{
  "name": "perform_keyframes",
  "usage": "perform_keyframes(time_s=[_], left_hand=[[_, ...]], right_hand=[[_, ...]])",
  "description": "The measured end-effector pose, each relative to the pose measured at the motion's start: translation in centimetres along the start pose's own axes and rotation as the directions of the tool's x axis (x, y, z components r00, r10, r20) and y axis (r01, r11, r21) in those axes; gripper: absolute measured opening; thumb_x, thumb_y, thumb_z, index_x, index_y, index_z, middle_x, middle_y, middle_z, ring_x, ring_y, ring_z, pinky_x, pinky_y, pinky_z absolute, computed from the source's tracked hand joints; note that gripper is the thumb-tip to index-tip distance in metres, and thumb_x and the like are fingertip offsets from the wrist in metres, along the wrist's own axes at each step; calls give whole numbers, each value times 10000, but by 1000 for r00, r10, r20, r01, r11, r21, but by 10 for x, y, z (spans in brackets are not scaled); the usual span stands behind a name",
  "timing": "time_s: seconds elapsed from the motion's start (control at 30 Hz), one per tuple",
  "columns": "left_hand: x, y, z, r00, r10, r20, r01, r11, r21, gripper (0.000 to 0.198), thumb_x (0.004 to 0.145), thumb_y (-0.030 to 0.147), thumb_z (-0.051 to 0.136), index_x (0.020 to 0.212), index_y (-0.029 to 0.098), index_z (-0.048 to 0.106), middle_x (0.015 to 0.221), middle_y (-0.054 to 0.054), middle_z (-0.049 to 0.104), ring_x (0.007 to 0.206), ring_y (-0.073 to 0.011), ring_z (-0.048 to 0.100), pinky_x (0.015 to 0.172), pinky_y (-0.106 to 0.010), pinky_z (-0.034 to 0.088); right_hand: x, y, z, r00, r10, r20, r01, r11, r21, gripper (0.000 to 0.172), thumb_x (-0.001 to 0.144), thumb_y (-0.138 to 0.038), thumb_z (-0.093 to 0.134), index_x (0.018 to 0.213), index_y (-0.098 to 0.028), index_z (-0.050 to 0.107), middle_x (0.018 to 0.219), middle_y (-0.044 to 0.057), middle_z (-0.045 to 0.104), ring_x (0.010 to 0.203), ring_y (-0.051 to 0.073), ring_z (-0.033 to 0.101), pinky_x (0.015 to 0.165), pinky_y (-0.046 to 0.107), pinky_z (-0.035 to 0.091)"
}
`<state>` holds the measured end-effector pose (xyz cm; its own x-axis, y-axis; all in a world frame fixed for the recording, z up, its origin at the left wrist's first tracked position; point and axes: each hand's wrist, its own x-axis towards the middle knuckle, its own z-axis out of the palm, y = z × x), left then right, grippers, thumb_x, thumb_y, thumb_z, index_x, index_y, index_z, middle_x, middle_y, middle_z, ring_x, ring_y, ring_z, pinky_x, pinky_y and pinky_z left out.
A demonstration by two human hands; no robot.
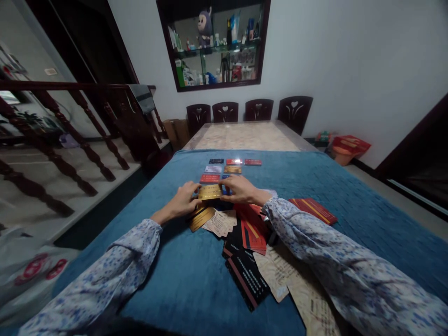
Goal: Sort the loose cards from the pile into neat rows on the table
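Note:
My left hand (pixel 184 199) and my right hand (pixel 241 189) together pinch a gold card (pixel 210 192) by its two short ends, just above a blue cloth (pixel 182 275) on a table. Beyond the gold card, several cards (pixel 233 165) lie face up in neat rows on the cloth. Below my hands spreads a loose pile of cards (pixel 245 238): gold, beige, red and black ones, some overlapping. A red card (pixel 313 210) lies apart to the right of my right forearm.
Past the blue cloth the bare tabletop (pixel 241 135) runs to a row of dark chairs (pixel 248 111) at the wall. A wooden stair railing (pixel 70 140) stands at the left. A red box (pixel 346 147) sits on the floor at the right.

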<state>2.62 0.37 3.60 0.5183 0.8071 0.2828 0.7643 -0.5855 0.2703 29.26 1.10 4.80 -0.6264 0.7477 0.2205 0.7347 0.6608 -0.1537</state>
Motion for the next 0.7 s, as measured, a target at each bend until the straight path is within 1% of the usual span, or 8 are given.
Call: perform_keyframes(time_s=[0.13,0.27,0.43,0.57,0.7], left_hand=[[20,1,4,999,30,12,-29,999,-29,410,783,210,707,1191,206,665,1040,-69,654,984,-254,628,906,-419,512],[42,1,9,998,59,29,-58,997,-44,362,773,200,713,1134,205,686,1045,-71,668,989,-256,639,899,-409,523],[66,2,13,995,92,31,-91,995,-51,437,770,202,736,1204,213,688,1080,-85,679,1013,-270,654,918,-422,536],[85,3,19,995,86,49,-85,996,-13,402,763,219,749,1162,204,700,1134,-107,681,1046,-289,648,936,-443,539],[104,5,24,994,67,92,-71,996,44,376,780,232,722,1154,199,700,1193,-118,676,1119,-313,630,952,-449,534]], right_hand=[[-4,15,-6,1000,14,4,-15,1000,13,312,869,-376,760,1102,-174,711,915,73,741,907,235,622,714,305,386],[-7,27,-13,999,42,-10,-42,999,14,317,878,-379,755,1127,-186,715,905,73,744,923,241,638,715,302,400],[-9,39,-20,996,84,8,-84,996,-8,286,873,-384,766,1075,-185,734,941,82,753,930,241,653,730,297,424],[-9,50,-24,990,140,24,-140,990,-15,328,872,-393,766,1114,-175,738,947,85,760,894,234,662,722,290,422],[-7,61,-27,986,161,44,-160,987,-27,336,892,-384,739,1139,-156,736,971,92,769,881,222,670,700,277,406]])
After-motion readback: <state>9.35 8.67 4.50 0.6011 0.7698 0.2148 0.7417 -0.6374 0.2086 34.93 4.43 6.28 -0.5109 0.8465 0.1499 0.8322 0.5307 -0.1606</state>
